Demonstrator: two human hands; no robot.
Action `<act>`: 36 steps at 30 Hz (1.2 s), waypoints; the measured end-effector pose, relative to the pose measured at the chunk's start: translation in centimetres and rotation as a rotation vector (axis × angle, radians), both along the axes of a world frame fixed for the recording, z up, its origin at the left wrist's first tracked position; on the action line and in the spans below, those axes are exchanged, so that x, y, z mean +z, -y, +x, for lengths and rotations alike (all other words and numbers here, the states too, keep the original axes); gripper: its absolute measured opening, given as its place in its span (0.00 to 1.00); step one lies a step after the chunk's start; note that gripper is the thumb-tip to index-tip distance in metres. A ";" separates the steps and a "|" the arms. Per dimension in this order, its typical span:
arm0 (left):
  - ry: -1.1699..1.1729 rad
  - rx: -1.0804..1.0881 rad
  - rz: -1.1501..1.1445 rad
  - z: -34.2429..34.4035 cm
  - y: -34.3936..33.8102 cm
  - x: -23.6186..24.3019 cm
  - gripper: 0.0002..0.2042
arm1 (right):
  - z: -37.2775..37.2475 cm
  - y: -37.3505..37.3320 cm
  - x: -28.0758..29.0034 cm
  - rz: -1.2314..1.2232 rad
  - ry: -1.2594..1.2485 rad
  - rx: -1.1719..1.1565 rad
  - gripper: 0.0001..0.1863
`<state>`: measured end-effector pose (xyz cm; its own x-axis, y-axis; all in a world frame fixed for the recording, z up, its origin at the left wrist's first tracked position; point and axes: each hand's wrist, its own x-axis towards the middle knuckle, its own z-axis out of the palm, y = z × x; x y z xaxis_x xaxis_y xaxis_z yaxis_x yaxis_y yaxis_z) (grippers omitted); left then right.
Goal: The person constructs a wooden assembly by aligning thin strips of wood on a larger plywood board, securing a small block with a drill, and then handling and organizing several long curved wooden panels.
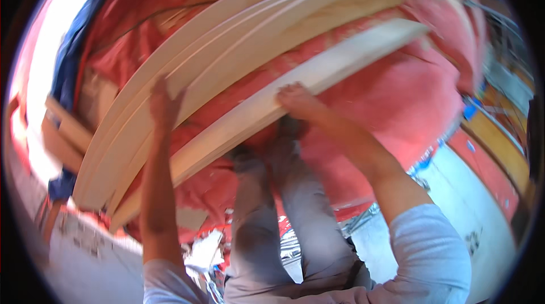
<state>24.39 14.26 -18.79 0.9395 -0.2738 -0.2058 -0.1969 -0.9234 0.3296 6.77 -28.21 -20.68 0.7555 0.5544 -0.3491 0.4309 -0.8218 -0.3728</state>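
A long pale wooden plank [340, 65] runs from lower left to upper right across a red cloth, close to my legs. My right hand [298, 101] has its fingers curled over the near edge of this plank, around its middle. Beyond it lie several long pale wooden boards [295, 17], side by side and overlapping, which look bowed in this view. My left hand [166, 105] is over the left part of these boards, thumb apart from the fingers. It is smeared by motion, and whether it touches the wood is hard to make out.
A red cloth [374, 116] spreads under the boards. Shorter wood pieces [65, 133] lie at the far left beside dark blue fabric [82, 31]. At the right are a yellow-brown beam [499, 145] and clutter. White scraps [205, 250] lie beside my legs [255, 236].
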 end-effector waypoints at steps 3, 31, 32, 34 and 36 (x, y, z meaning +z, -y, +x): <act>0.055 -0.167 0.146 -1.3 4.2 -2.2 0.45 | 0.7 0.0 0.3 -0.044 0.004 -0.013 0.12; 0.211 -0.099 0.269 -1.9 6.2 -6.2 0.43 | 0.8 0.2 0.5 -0.006 0.038 -0.041 0.11; 0.163 -0.085 0.223 -1.9 6.6 -5.4 0.42 | 0.7 0.3 0.4 -0.019 0.017 -0.048 0.11; 0.117 -0.071 0.186 -2.6 7.8 -3.3 0.42 | 0.6 0.4 0.2 -0.022 -0.003 -0.055 0.10; -0.065 -0.039 0.276 -3.5 9.5 -0.7 0.39 | 0.3 0.7 0.6 -0.059 -0.054 -0.058 0.12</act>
<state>20.87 4.80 -19.44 0.9116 -0.2349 -0.3373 -0.2208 -0.9720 0.0801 7.09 -28.92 -20.12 0.7647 0.4880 -0.4209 0.3629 -0.8658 -0.3447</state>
